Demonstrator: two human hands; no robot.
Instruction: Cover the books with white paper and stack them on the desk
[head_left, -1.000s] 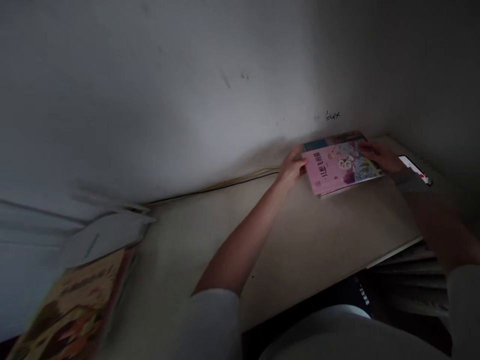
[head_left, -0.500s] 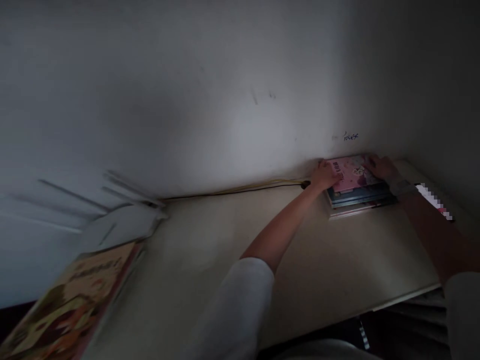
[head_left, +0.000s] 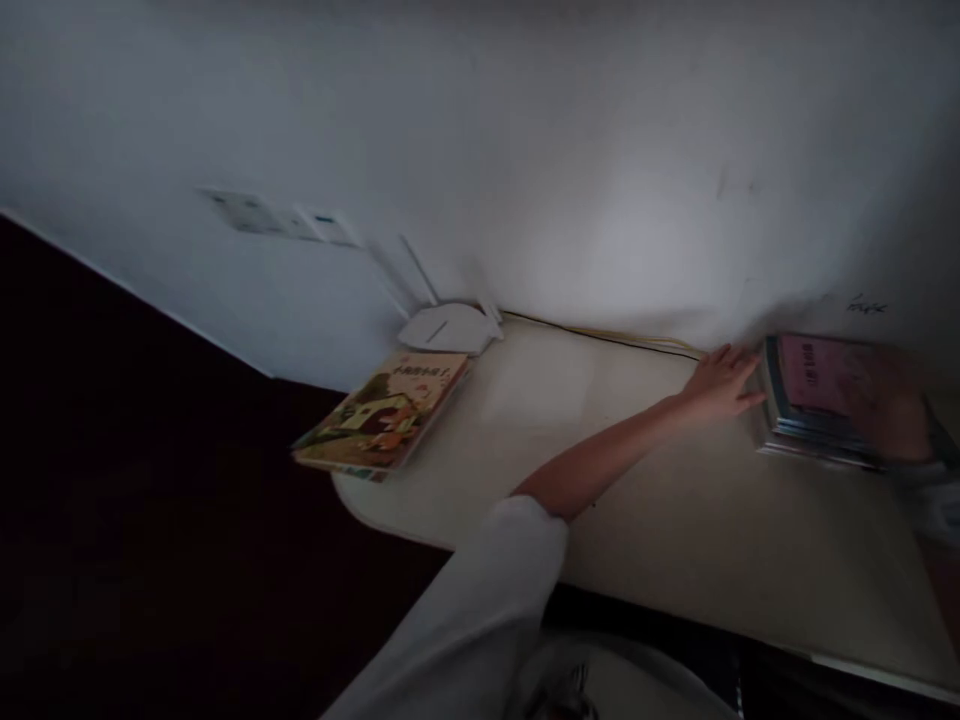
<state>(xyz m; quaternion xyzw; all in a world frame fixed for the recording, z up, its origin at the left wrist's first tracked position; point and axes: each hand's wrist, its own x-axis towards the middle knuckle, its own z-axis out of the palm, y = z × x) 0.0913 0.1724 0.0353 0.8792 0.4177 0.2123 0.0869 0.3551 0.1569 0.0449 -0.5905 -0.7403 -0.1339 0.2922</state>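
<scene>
A small stack of books (head_left: 806, 425) with a pink cover on top lies on the pale desk (head_left: 675, 520) against the white wall at the far right. My left hand (head_left: 721, 383) rests flat on the desk with fingers stretched out, its fingertips against the stack's left edge. My right hand (head_left: 889, 410) lies on the right part of the top book; it is blurred and dim, and its fingers look laid over the cover.
A picture book (head_left: 382, 410) with a yellow and orange cover lies at the desk's left corner, overhanging the edge. Behind it sits a white router (head_left: 448, 325) with antennas. A thin cable (head_left: 615, 340) runs along the wall. Wall sockets (head_left: 277, 215) are mounted up left.
The view has swung left, so the stack now sits at the right edge. My left hand has let go of the stack's corner and lies flat beside it. My right hand stays on top.
</scene>
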